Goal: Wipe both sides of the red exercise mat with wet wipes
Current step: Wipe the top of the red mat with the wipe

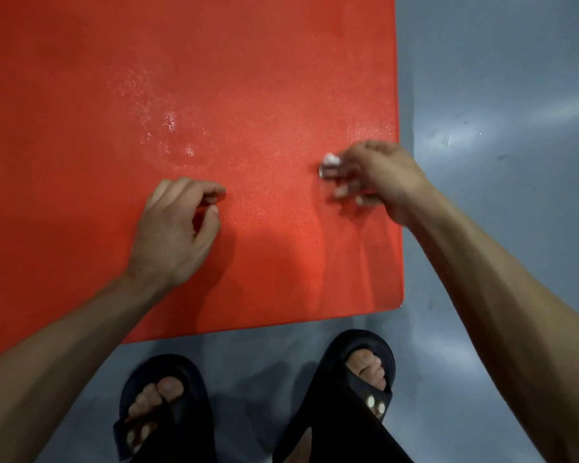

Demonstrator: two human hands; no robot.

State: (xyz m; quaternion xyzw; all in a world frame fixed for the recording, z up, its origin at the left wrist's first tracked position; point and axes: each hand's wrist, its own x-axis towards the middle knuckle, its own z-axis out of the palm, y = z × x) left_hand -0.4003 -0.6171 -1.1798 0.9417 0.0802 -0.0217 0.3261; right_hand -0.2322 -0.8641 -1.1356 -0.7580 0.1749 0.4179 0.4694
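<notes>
From the head view, the red exercise mat (188,95) lies flat on the grey floor (498,95), under both hands. The right hand (378,177) pinches a small crumpled wet wipe (330,165) against the mat near its right edge. The left hand (178,228) hovers with fingers curled, holding nothing. No writing is legible.

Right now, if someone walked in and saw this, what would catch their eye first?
The big red exercise mat fills the upper left, lying on grey floor, with a wet sheen near its middle. The right hand grips a small white wipe near the mat's right edge; the left hand, fingers curled, is over the mat. Black sandals stand below.
</notes>
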